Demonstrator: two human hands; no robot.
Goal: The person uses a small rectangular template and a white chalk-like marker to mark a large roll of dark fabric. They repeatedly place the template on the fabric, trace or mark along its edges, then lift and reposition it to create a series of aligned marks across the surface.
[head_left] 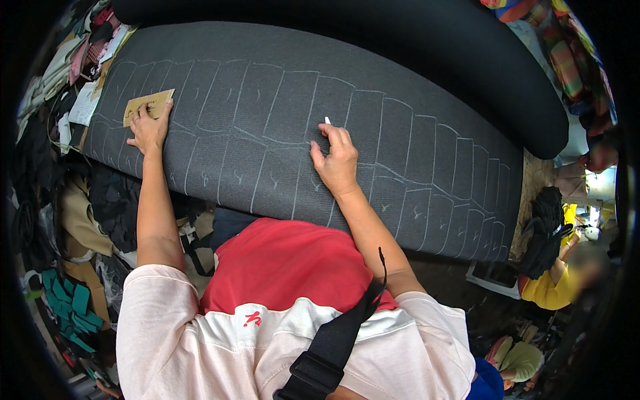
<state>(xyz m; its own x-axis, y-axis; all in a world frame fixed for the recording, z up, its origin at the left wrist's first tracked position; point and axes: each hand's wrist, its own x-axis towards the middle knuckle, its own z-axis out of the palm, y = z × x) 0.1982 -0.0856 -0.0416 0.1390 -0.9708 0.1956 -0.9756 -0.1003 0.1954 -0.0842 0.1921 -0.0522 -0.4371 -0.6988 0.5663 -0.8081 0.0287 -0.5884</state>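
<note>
Dark grey fabric (287,83) lies spread over a long table, marked with rows of white chalk outlines and small marks inside them. At the far left, my left hand (151,129) rests with spread fingers on a tan cardboard template (159,100), pressing it against the fabric. My right hand (337,159) hovers near or touches the middle of the cloth, fingers curled. A short white piece of chalk (327,121) sticks out past its fingertips. Most of the chalk is hidden by the fingers.
A thick black fabric roll (427,47) lies along the far edge. Cloth piles (73,57) crowd the left, with green fabric pieces (70,307) lower down. Black folded fabric (545,223) sits at the right end, near a person in yellow (547,290).
</note>
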